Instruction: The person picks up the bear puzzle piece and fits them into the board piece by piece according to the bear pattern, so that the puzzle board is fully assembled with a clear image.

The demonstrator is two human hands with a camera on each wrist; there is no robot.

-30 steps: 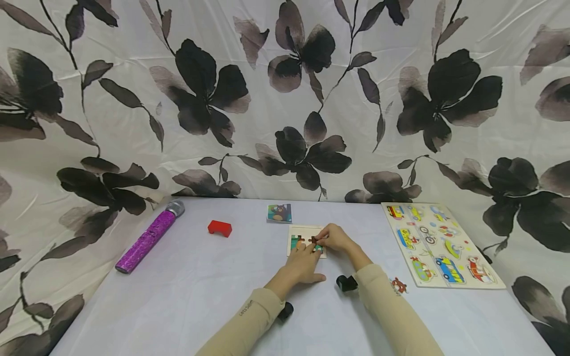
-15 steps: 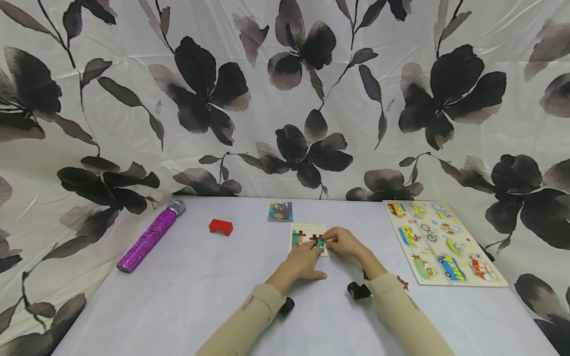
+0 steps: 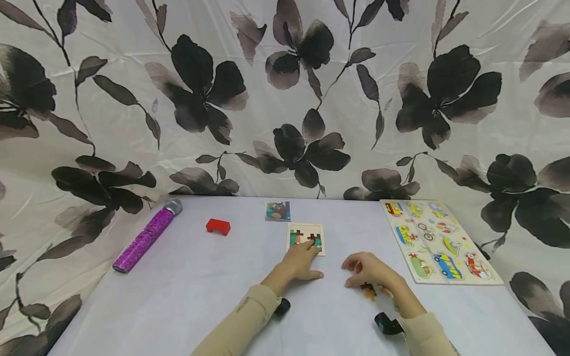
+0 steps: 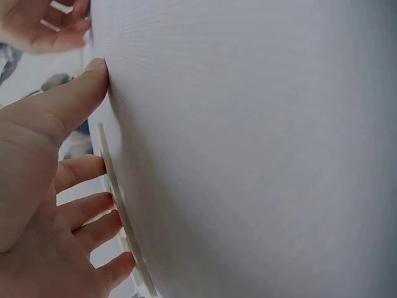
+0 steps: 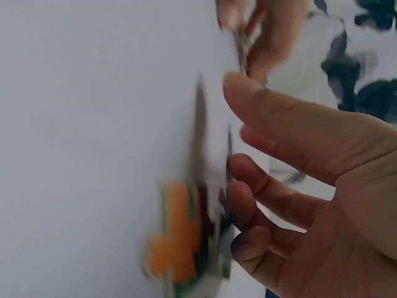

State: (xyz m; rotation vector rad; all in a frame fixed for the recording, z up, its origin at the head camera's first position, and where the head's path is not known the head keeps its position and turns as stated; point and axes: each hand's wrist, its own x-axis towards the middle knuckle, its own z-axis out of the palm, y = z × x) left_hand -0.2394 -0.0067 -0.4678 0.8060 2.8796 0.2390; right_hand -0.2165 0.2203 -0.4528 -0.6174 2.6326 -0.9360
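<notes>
Puzzle tray [image 3: 307,226] lies under the fingers of left hand [image 3: 299,260]; loose orange puzzle piece [image 3: 369,292] just beside right hand [image 3: 373,271]. Left wrist view shows tray's thin edge; head view, its picture. Left: fingers extended, touching tray. Right: loosely bent, thumb parted; piece contact unclear.

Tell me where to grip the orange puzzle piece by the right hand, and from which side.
I'd come from above with the right hand and pinch the orange puzzle piece by opposite edges. It looks thin and low against the white tabletop, so its edges seem the likeliest hold; blur in the wrist view hides its exact outline.
</notes>
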